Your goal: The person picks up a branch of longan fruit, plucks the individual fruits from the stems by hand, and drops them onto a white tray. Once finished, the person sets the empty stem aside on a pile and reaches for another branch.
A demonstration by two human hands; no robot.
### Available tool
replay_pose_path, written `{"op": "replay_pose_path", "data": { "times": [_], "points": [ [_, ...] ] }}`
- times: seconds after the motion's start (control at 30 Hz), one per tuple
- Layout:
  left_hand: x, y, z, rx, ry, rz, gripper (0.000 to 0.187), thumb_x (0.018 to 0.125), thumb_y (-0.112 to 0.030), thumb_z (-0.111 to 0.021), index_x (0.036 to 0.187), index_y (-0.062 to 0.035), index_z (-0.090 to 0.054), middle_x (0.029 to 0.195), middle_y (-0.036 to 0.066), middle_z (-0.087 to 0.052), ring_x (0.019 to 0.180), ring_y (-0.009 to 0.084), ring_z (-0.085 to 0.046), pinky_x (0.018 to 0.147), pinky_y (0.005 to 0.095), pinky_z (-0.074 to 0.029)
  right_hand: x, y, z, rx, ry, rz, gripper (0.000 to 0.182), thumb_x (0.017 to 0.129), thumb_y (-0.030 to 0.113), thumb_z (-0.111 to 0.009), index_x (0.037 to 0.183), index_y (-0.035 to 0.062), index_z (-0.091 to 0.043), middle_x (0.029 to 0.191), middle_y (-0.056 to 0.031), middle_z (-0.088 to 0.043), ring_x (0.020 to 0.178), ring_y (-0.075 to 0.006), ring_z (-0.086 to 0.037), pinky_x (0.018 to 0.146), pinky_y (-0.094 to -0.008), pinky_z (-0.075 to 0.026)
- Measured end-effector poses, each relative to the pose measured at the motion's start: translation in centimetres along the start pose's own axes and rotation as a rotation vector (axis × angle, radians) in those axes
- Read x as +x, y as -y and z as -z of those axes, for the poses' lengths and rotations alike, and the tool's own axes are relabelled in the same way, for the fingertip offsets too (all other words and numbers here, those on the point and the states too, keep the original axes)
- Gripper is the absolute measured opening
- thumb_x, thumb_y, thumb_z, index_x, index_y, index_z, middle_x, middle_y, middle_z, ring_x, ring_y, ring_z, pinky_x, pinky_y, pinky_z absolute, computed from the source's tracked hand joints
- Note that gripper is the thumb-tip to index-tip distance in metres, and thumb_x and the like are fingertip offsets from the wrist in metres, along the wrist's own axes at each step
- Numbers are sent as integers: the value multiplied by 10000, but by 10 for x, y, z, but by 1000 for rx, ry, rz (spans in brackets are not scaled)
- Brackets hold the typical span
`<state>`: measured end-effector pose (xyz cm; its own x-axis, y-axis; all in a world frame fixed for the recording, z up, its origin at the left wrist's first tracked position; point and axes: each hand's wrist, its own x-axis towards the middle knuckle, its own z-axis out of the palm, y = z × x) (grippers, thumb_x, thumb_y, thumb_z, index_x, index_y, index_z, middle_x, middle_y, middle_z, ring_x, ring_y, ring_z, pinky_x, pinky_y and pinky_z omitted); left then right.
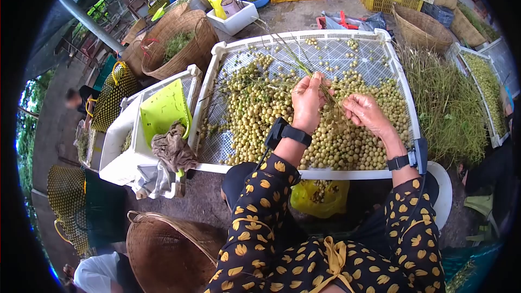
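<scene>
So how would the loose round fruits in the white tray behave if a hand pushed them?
The fruits would probably roll, being small and nearly round. Where they lie packed together, they may shift as a group. The white tray has a rim that should stop most.

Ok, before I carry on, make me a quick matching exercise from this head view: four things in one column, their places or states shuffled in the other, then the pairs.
Things
1. left hand
2. lime-green scoop
3. yellow plastic bag
4. heap of stalks

Places or states
A. to the right of the white tray
B. gripping thin stems above the fruit
C. below the tray's near edge
D. to the left of the tray, with a crumpled cloth at its lower edge

Pairs
1-B, 2-D, 3-C, 4-A
</scene>
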<state>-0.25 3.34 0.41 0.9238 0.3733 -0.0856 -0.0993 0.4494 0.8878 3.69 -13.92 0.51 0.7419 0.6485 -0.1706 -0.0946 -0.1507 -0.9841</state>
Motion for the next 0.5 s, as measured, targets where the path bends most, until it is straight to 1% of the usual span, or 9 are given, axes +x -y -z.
{"op": "replay_pose_path", "data": {
  "times": [0.07,0.17,0.23,0.33,0.37,0.47,0.5],
  "points": [
    [-1,-2,-2,66,-29,0,193,916,-261,-566,923,-70,-596,836,30,-629,649,119,-618,523,214,-443,3,-5,2,-56,14,19,224,927,278,-545,863,64,-564,665,13,-542,489,-17,-417,414,-173,-303],
    [-1,0,-6,22,-37,-48,169,916,-231,-559,887,-69,-595,782,24,-628,544,79,-571,435,198,-372,-1,2,3,-36,34,-7,224,931,279,-537,860,67,-550,664,13,-532,482,-19,-406,411,-171,-299],
    [-4,-3,-6,-59,-22,-43,169,913,-239,-566,880,-76,-593,774,21,-626,553,86,-579,441,200,-375,-5,8,4,29,41,-21,219,933,276,-533,856,71,-539,661,16,-522,481,-16,-397,409,-171,-297],
    [-2,-10,1,-170,-54,-35,172,913,-245,-568,865,-81,-589,771,17,-626,571,91,-589,453,204,-382,-6,2,7,338,65,25,221,928,280,-540,844,75,-527,657,20,-510,485,-8,-390,406,-165,-281],
    [-1,-11,3,-207,-74,-33,174,914,-246,-568,859,-82,-588,772,16,-626,578,92,-592,458,205,-386,-7,2,7,281,37,21,215,921,281,-551,851,78,-531,656,28,-505,484,-5,-386,406,-163,-277],
    [-3,-6,0,-75,-19,-31,161,917,-246,-563,934,-86,-584,812,19,-621,659,125,-623,517,216,-446,-7,12,-4,147,-15,20,182,902,265,-580,891,88,-540,662,45,-494,487,-2,-379,408,-158,-267],
    [-3,-3,-3,-50,-19,-30,171,909,-258,-575,931,-89,-589,828,21,-629,669,128,-625,532,224,-457,-3,9,-7,129,-14,25,163,897,247,-586,917,92,-540,669,47,-493,491,-5,-381,411,-158,-265]
  ]
}}
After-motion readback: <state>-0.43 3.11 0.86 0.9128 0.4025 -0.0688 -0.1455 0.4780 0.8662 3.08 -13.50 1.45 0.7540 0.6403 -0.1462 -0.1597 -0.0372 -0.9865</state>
